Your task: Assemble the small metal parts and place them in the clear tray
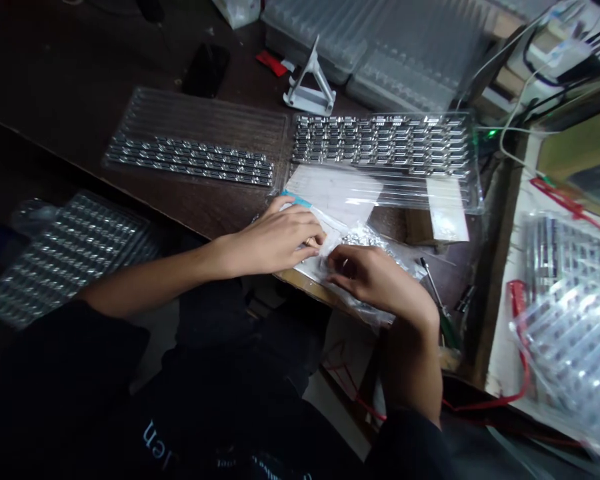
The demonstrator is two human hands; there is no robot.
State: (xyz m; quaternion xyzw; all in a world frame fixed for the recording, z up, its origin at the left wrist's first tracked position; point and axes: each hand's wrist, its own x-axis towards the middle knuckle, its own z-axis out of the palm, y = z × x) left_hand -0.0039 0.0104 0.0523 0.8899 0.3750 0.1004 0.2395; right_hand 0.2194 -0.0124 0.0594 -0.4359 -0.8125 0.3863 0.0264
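My left hand (285,233) is over a white sheet at the table's front edge, its thumb and fingers pinched together; whatever is between them is too small to make out. Close on its right, my right hand (373,277) has curled fingers, with the tips near the left hand's; what they hold is hidden. Beside the hands lies a clear plastic bag (397,257) with a heap of small shiny metal parts (363,237). Behind them, a clear ribbed tray (370,183) bears rows of metal connector-like pieces (380,140). A second ribbed tray (200,113) on the left is partly filled with similar pieces.
A phone stand (310,90) and a dark phone (206,70) are at the back. A screwdriver (445,320) lies right of my right hand. Stacked clear trays (575,333) stand far right; filled trays (65,257) sit lower left. Cables hang at upper right.
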